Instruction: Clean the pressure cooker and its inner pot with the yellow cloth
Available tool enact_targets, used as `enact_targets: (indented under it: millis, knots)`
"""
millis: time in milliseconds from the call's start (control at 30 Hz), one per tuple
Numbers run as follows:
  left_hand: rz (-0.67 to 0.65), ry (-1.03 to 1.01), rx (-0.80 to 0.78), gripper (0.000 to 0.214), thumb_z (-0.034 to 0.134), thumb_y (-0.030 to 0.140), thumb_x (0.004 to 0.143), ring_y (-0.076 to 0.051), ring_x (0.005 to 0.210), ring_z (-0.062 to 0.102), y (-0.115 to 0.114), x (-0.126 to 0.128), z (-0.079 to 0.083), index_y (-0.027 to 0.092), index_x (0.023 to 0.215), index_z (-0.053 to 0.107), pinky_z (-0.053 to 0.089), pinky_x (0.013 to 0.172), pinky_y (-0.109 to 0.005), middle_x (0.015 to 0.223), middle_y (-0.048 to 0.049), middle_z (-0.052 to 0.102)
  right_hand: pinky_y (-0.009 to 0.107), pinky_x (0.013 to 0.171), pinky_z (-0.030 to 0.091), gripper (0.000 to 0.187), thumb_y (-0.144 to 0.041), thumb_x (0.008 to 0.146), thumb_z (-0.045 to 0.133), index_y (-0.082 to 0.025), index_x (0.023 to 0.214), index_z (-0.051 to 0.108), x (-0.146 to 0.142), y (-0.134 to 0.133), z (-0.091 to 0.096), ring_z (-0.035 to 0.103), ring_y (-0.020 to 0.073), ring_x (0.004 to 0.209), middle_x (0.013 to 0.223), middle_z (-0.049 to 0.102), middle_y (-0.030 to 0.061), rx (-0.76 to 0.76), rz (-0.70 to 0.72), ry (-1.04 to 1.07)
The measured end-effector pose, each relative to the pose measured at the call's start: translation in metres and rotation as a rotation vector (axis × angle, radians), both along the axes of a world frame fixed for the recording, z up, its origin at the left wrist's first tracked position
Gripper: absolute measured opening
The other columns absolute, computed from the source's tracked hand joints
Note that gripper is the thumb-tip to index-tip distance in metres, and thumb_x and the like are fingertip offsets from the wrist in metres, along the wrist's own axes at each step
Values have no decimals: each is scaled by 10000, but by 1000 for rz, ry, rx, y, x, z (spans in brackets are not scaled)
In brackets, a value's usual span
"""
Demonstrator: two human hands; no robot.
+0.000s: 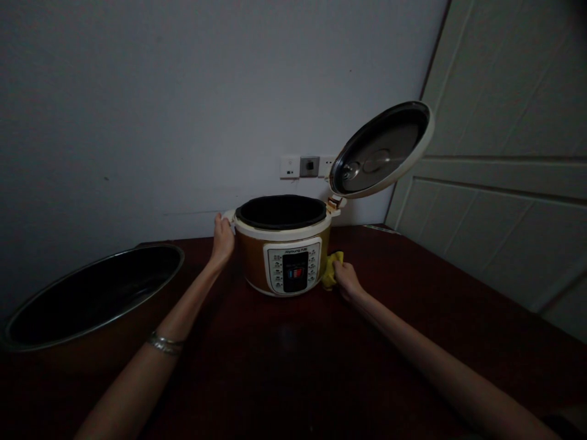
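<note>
An electric pressure cooker (254, 256) stands upright on the dark red table, its control panel facing me. Its round lid (380, 153) is swung up on the hinge at the right, and the dark inside of the pot shows. My left hand (223, 239) is closed around the white handle (229, 216) on the cooker's left side. In my right hand (347, 278) is a bunched yellow cloth (332, 270), pressed against the lower right side of the cooker. Part of the cloth is hidden behind my fingers.
A large dark oval pot (98, 293) with a metal rim lies at the left of the table (293, 366). Behind the cooker is a pale wall with sockets (309, 166). A panelled door (495, 153) stands at the right.
</note>
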State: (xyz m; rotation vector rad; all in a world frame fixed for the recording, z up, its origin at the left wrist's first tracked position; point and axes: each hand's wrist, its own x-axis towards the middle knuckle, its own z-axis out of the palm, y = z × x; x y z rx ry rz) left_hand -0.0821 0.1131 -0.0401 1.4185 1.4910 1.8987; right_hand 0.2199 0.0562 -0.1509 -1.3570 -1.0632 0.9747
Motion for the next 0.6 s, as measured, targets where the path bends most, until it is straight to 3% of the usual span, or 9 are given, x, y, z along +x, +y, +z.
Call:
enact_targets:
  millis: [267, 600]
  knots:
    - [27, -16, -10, 493, 288, 267, 895, -225, 1351, 260, -5, 9, 3, 66, 1341, 344, 180, 1115, -355, 1448, -169, 316, 224, 447, 405, 336, -489, 675, 603, -175, 619, 499, -27, -48, -4, 533, 128, 485, 520, 573, 13, 22, -103, 304]
    - [56, -102, -31, 441, 311, 225, 892, -197, 1324, 316, -1, 10, 4, 108, 1311, 386, 223, 1097, -339, 1418, -126, 386, 241, 473, 417, 294, -415, 596, 670, -176, 638, 505, -55, -80, -4, 550, 137, 518, 555, 584, 1, -10, -37, 456]
